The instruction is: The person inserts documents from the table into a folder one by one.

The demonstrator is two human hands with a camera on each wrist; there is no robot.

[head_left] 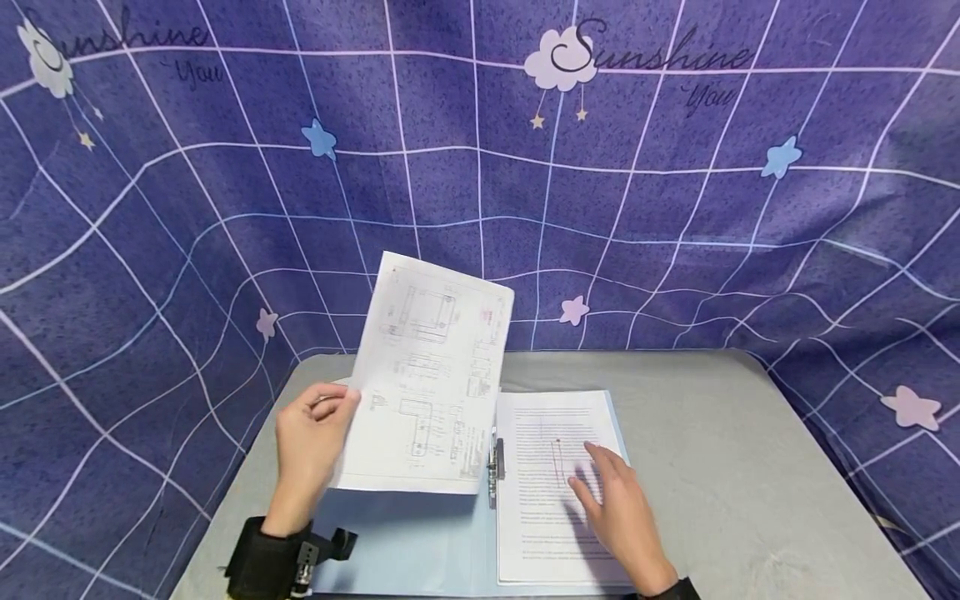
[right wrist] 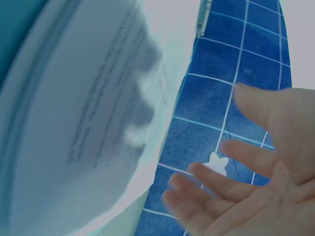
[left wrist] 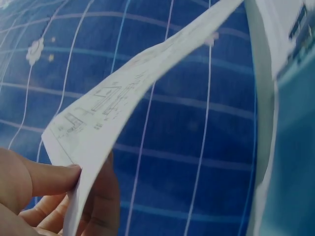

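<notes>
My left hand (head_left: 313, 437) pinches the left edge of a white paper sheet (head_left: 427, 375) printed with technical drawings, and holds it tilted up above the folder's left cover. In the left wrist view the thumb (left wrist: 54, 178) presses on the sheet's face, with the fingers behind it. A light blue ring folder (head_left: 405, 542) lies spread on the table. Its metal clip (head_left: 492, 471) stands along the spine. On the right side lies a stack of text pages (head_left: 555, 533) with red marks. Above those pages hovers my right hand (head_left: 618, 508), fingers spread, holding nothing.
The folder lies on a grey table (head_left: 697, 450). Behind and beside the table hangs a purple-blue curtain (head_left: 480, 192) with a grid, stars and clouds. A black strap (head_left: 273, 558) with a small device is worn on the left wrist.
</notes>
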